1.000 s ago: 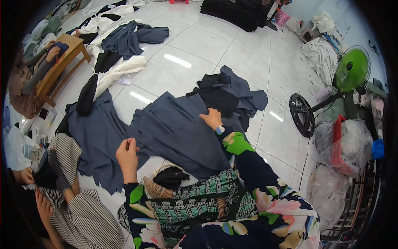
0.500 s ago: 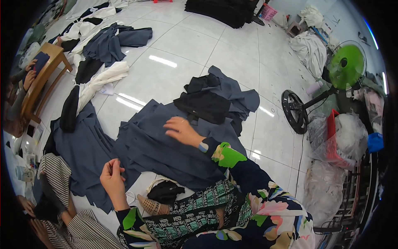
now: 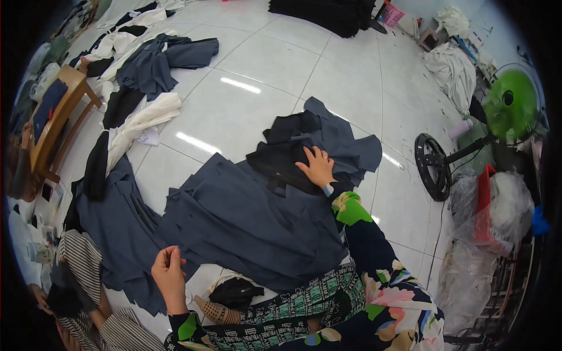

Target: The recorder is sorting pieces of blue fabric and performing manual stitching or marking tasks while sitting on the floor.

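Observation:
My right hand (image 3: 319, 169) lies with spread fingers on a folded black cloth piece (image 3: 280, 165). That black piece rests on dark grey-blue fabric pieces (image 3: 234, 210) heaped over the floor before me. More grey-blue cloth (image 3: 358, 149) spreads beyond the hand, with a smaller black piece (image 3: 290, 127) beside it. My left hand (image 3: 170, 274) is raised over the left side of the heap, thumb and fingers pinched together; whatever is between them, if anything, is too small to make out. A small black bundle (image 3: 234, 293) sits close to my foot.
A green fan (image 3: 511, 105) on a round black base stands at right, near a red basket (image 3: 483, 205) and plastic bags. At left are a wooden bench (image 3: 58, 126), another grey-blue pile (image 3: 120, 216), white cloth (image 3: 140, 120) and people sitting. Black fabric (image 3: 322, 14) lies far off.
My right hand has gone from the grey-blue cloth rightward and away from me onto the black piece. My left hand stays pinched, slightly lower. On the bench, another person's hands have drawn back from a dark cloth.

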Demonstrator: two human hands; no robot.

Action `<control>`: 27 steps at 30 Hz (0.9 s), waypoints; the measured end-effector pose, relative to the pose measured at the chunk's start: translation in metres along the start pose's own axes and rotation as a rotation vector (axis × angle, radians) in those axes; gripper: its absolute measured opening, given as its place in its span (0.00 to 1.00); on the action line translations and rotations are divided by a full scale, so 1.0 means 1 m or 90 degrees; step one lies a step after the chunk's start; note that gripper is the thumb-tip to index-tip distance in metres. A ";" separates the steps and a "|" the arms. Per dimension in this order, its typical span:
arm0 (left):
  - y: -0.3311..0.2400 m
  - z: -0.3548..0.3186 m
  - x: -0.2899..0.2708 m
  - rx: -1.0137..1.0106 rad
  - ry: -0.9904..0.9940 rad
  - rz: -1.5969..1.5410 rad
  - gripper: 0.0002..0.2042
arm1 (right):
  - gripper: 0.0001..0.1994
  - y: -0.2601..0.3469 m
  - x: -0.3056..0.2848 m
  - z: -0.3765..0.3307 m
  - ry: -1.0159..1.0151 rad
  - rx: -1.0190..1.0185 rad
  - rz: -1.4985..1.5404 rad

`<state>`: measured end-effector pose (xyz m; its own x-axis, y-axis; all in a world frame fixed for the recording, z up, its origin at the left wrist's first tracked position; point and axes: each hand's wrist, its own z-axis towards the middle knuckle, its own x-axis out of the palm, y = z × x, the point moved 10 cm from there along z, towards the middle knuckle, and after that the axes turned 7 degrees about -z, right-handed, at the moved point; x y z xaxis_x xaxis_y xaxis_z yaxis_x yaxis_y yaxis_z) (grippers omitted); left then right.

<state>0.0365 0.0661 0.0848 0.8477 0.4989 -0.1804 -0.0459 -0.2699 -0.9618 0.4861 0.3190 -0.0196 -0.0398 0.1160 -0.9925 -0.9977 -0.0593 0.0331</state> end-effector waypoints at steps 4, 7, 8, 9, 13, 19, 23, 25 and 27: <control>0.002 -0.001 0.017 -0.006 0.021 0.023 0.09 | 0.31 0.036 -0.006 0.000 -0.058 -0.057 0.009; 0.001 -0.002 0.028 -0.003 0.034 0.047 0.09 | 0.31 0.074 -0.005 -0.005 -0.085 -0.093 0.027; 0.004 -0.002 0.030 -0.003 0.032 0.053 0.09 | 0.31 0.087 -0.001 -0.007 -0.073 -0.104 0.049; 0.007 -0.003 0.030 -0.002 0.029 0.059 0.09 | 0.30 0.100 0.001 -0.009 -0.077 -0.118 0.061; 0.011 -0.002 0.029 -0.010 0.040 0.076 0.09 | 0.26 0.099 0.005 0.001 -0.126 -0.145 0.165; 0.011 0.001 0.008 -0.015 -0.005 0.035 0.08 | 0.24 -0.100 -0.035 0.007 -0.197 0.471 0.117; 0.007 0.002 0.023 -0.020 0.026 0.050 0.08 | 0.20 -0.215 0.039 -0.017 -0.042 0.586 0.129; 0.011 0.003 0.021 -0.025 0.028 0.063 0.08 | 0.11 -0.228 0.045 -0.009 -0.200 0.524 0.403; 0.012 0.004 0.016 -0.019 0.017 0.043 0.08 | 0.09 -0.217 0.007 0.017 -0.292 0.436 0.464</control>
<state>0.0470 0.0741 0.0699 0.8573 0.4560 -0.2390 -0.0885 -0.3269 -0.9409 0.7014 0.3492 -0.0317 -0.5065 0.6427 -0.5747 -0.5403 0.2829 0.7925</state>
